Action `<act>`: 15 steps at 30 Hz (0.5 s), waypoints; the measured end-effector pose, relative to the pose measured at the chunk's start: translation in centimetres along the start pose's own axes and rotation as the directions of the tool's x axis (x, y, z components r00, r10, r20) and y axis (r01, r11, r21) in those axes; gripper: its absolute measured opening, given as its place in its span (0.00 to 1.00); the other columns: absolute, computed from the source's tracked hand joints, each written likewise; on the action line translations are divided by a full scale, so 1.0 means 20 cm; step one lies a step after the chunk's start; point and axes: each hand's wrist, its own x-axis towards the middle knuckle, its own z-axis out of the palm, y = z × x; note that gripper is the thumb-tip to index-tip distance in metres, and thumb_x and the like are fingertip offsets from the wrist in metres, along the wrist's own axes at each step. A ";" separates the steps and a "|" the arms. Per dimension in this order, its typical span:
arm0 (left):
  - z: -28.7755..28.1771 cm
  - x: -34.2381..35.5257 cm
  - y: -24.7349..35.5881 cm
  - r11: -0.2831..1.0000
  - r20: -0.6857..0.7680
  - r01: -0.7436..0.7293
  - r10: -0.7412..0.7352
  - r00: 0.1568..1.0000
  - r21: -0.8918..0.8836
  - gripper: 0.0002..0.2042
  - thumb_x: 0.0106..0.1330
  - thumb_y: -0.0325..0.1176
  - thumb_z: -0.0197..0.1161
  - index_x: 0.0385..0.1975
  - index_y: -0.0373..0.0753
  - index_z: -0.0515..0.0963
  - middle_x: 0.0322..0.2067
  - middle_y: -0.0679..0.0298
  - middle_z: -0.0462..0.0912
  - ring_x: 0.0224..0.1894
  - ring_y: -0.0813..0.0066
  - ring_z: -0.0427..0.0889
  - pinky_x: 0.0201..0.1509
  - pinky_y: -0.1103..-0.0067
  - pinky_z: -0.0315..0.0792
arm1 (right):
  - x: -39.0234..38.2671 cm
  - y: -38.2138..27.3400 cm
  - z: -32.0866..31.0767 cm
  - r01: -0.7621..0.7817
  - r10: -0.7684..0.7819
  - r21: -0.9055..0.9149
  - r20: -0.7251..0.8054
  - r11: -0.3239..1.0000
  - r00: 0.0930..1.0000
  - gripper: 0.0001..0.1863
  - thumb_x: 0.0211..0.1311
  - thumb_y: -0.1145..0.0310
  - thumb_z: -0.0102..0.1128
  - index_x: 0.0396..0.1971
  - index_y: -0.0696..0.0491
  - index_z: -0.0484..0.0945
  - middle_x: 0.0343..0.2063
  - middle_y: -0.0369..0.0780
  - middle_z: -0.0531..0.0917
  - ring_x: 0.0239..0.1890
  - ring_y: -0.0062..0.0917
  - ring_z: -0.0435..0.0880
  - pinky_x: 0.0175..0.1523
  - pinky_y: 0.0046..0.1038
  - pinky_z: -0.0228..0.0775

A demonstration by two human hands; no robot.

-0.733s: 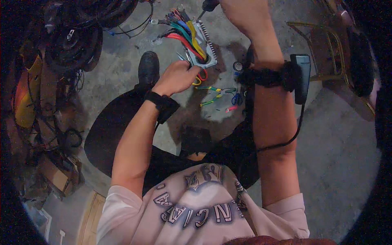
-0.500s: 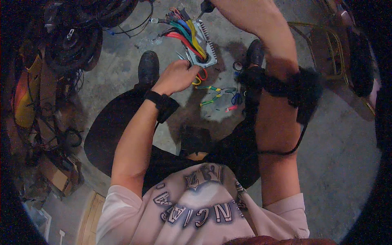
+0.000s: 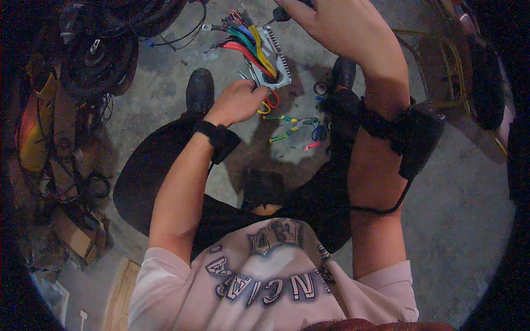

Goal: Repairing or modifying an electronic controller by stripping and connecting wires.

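Observation:
A silver finned metal box (image 3: pixel 283 77) rests on the concrete floor, a thick bundle of coloured cables (image 3: pixel 259 49) coming out of its top. The cables are red, yellow, green and blue, fanning toward the far left. My left hand (image 3: pixel 238 100) is closed at the box's near left corner. Beside its fingers hang red and yellow loops (image 3: pixel 271 101); what they belong to is partly hidden. Over the far end, my right hand (image 3: pixel 323 19) grips a black-handled screwdriver (image 3: pixel 281 13), its shaft pointing down-left at the box. The fingers partly leave the picture's top edge.
Between my feet lie pliers with green-yellow handles (image 3: pixel 290 129), a pink-red piece (image 3: pixel 312 146) and a roll of tape (image 3: pixel 319 88). Coiled black hoses (image 3: pixel 99 60) and a cardboard box (image 3: pixel 74 237) crowd the left. A yellow metal frame (image 3: pixel 455 71) stands right.
My right wrist has turned, and the hand has come slightly nearer, with more of it showing round the screwdriver. The left hand and the box have barely shifted.

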 end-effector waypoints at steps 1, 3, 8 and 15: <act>0.01 0.00 0.02 1.000 -0.007 0.001 -0.001 1.000 -0.007 0.28 0.64 0.49 0.52 0.28 0.21 0.78 0.31 0.33 0.78 0.40 0.37 0.80 0.48 0.57 0.71 | -0.01 0.00 -0.01 -0.005 0.004 -0.017 -0.025 1.000 1.000 0.17 0.66 0.61 0.57 0.38 0.62 0.76 0.32 0.54 0.83 0.42 0.51 0.81 0.48 0.44 0.73; 0.00 -0.01 0.05 1.000 -0.031 0.024 -0.024 0.999 -0.009 0.28 0.64 0.49 0.52 0.28 0.22 0.78 0.31 0.33 0.78 0.40 0.37 0.80 0.48 0.57 0.71 | 0.01 0.02 0.06 0.007 -0.009 -0.022 -0.105 1.000 0.994 0.17 0.65 0.60 0.57 0.37 0.62 0.76 0.31 0.54 0.83 0.41 0.50 0.82 0.47 0.44 0.73; -0.04 0.00 -0.02 0.996 0.119 0.018 -0.029 0.993 0.091 0.26 0.69 0.50 0.48 0.39 0.27 0.78 0.39 0.38 0.80 0.46 0.40 0.79 0.51 0.59 0.71 | 0.01 -0.08 0.13 -0.160 0.143 -0.083 -0.184 0.984 0.973 0.17 0.63 0.59 0.60 0.35 0.60 0.78 0.30 0.53 0.83 0.39 0.48 0.83 0.45 0.44 0.74; -0.02 0.03 -0.01 0.991 0.132 -0.038 0.022 0.991 0.126 0.25 0.70 0.49 0.48 0.40 0.29 0.79 0.42 0.38 0.80 0.47 0.39 0.78 0.53 0.58 0.70 | 0.07 0.06 0.20 0.073 -0.078 -0.047 -0.123 0.996 0.989 0.16 0.61 0.59 0.61 0.33 0.60 0.77 0.28 0.52 0.83 0.37 0.49 0.83 0.43 0.45 0.74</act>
